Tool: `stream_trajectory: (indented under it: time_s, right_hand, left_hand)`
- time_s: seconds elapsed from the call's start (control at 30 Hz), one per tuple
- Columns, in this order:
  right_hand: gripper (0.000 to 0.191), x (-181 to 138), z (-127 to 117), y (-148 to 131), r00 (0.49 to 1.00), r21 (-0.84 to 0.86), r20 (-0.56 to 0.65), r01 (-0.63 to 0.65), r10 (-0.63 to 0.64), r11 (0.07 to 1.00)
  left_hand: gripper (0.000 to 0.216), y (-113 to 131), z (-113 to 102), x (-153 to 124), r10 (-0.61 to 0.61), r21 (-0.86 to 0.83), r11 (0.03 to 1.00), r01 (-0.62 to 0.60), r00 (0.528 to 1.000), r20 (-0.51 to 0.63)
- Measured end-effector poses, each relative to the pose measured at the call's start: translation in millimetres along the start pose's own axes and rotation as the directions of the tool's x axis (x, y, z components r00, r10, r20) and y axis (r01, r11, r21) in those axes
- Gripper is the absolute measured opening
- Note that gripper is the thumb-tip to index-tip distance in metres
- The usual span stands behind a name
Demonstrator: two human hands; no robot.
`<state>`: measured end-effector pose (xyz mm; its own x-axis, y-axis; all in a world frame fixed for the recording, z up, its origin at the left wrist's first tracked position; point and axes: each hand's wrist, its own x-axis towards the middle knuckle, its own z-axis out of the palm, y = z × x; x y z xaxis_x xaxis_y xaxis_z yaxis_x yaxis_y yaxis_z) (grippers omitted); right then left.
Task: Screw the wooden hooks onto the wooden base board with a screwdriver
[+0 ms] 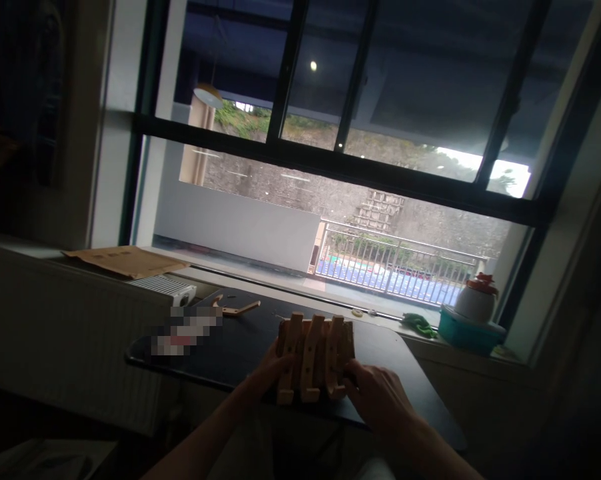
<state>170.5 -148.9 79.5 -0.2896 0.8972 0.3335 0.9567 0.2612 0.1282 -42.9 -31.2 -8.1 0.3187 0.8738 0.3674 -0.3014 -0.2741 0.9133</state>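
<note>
Between my hands, at the front edge of the dark table [380, 353], is a wooden piece [308, 357] with three long curved slats that have small holes. Its body behind the slats is browner and partly hidden. My left hand [271, 368] grips the left side, its thumb on the left slat. At the lower right, my right hand [378, 390] is closed with its fingertips against the right slat. Whether those fingertips hold a small part is too dark to tell. Loose curved wooden pieces [240, 309] lie at the table's back left.
A blurred-out item [185, 333] lies on the table's left. On the sill are a brown envelope [130, 260], a green cloth [419, 325] and a teal box [468, 330] with a white and orange bottle [475, 300] on it. A radiator [80, 333] stands at left under the window.
</note>
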Motion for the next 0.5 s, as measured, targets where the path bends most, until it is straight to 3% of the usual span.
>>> stream_trajectory:
  time_s: [0.17,0.27,0.37,0.5]
  right_hand:
    - [0.025,8.1,-10.6,-10.8,0.985,-0.066,0.088,0.154,-0.148,0.986]
    - [0.025,8.8,-9.8,-8.5,0.978,-0.048,0.111,0.185,-0.179,0.981]
    - [0.023,5.3,-4.1,-1.7,0.989,0.016,0.081,0.124,-0.125,0.992]
    - [0.026,1.0,3.0,3.6,0.998,0.133,0.016,-0.055,0.053,0.99]
  left_hand:
    - [0.053,0.0,-1.3,1.1,0.013,0.009,1.0,-0.013,1.0,0.0]
    - [0.053,0.7,-1.2,0.9,0.017,0.011,1.0,-0.017,1.0,0.004]
    - [0.055,2.0,-0.3,0.2,0.023,0.015,1.0,-0.023,1.0,0.002]
    - [0.056,3.9,1.4,-1.2,0.018,0.018,1.0,-0.018,1.0,-0.002]
